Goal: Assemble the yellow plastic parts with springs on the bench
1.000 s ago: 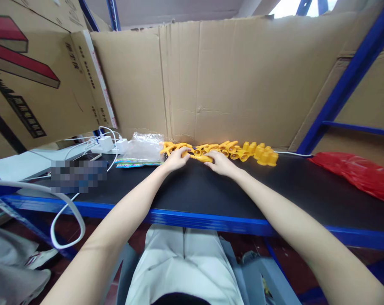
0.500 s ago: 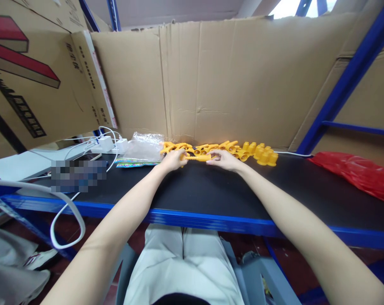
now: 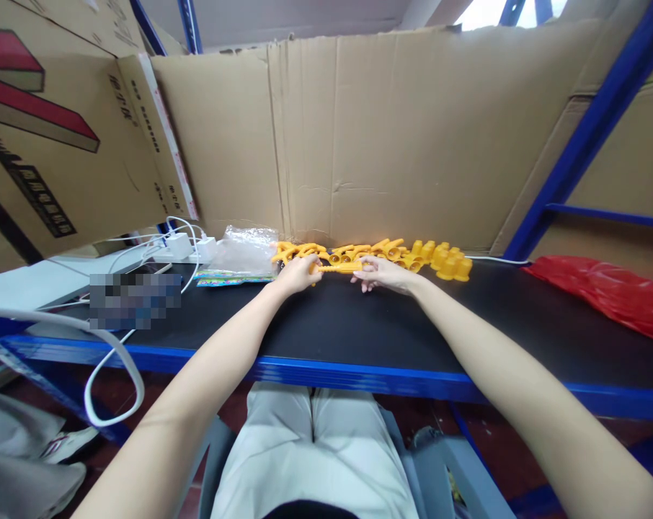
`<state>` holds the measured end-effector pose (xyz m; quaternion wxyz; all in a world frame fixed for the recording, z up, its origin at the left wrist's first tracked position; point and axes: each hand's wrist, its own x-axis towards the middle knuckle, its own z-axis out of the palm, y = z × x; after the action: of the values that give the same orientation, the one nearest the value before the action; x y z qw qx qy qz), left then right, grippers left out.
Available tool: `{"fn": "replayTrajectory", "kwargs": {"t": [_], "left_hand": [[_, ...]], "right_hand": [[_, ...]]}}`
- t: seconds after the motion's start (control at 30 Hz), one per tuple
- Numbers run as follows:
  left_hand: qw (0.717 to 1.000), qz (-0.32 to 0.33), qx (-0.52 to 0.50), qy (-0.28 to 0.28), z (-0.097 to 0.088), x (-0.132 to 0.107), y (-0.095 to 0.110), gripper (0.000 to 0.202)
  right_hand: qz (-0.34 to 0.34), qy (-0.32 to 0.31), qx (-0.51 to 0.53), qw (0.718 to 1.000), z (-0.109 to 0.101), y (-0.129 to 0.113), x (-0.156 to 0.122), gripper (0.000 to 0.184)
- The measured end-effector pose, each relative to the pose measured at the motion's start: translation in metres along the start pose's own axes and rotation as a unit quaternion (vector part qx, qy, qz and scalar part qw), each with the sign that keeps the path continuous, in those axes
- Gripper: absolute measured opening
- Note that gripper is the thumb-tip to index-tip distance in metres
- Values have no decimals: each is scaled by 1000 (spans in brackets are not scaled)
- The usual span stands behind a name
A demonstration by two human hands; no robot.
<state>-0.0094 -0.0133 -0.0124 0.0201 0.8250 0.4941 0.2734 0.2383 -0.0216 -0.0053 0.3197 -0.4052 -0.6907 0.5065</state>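
Note:
A slim yellow plastic piece (image 3: pixel 340 267) with a ridged stem and a wider right part is held level between my hands, just above the black tabletop. Its left end is in the closed fingers of my left hand (image 3: pixel 299 274); they cover that end. My right hand (image 3: pixel 385 275) pinches the right end between thumb and index finger, with the other fingers hanging loosely below. Right behind my hands lies a row of similar yellow plastic parts (image 3: pixel 353 254), some with round hollow openings. Several yellow cup-shaped pieces (image 3: pixel 452 263) stand at the right end of this row.
To the left are a clear plastic bag (image 3: pixel 245 249), white chargers (image 3: pixel 180 246) with cables and a blurred-out item (image 3: pixel 135 300). A red plastic bag (image 3: pixel 602 292) lies on the right. Cardboard (image 3: pixel 413 144) walls the back; a blue rail (image 3: pixel 359 378) edges the front.
My right hand has shifted slightly right along the yellow plastic piece, and its lower fingers have loosened and spread downward. The left hand keeps its hold.

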Motion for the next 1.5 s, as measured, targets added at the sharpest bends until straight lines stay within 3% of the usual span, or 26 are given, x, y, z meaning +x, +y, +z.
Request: {"fn": "replayTrajectory", "kwargs": {"t": [0.1,0.2,0.27,0.4,0.53,0.73,1.0,1.17,1.5], "left_hand": [[1000,11,7,16,0,-1,1,25],[999,16,11,31,0,-2,3,25],[999,9,14,29,-1,-2,5,26],[1000,9,18,12,-3,-1,6,24],[1000,23,18,1,-3,-1,6,24],[1000,7,24,7,-2,-1,3,26],[999,-15,28,-11,-5,0,3,32],[999,-30,36,-10,-4,0,3,34],[999,-18,31,-4,-4,0,3,32]], "right_hand": [[16,-16,1,1000,3,-1,0,33],[84,-1,-20,996,7,-2,2,62],[106,10,-45,993,8,-4,3,71],[83,-6,-57,995,3,-6,-2,50],[35,2,-39,999,-2,-2,-4,61],[20,23,-26,999,5,-1,-1,27],[16,47,-32,998,8,-2,1,24],[-17,38,-31,999,2,6,5,39],[3,49,-25,998,7,-1,2,23]]}}
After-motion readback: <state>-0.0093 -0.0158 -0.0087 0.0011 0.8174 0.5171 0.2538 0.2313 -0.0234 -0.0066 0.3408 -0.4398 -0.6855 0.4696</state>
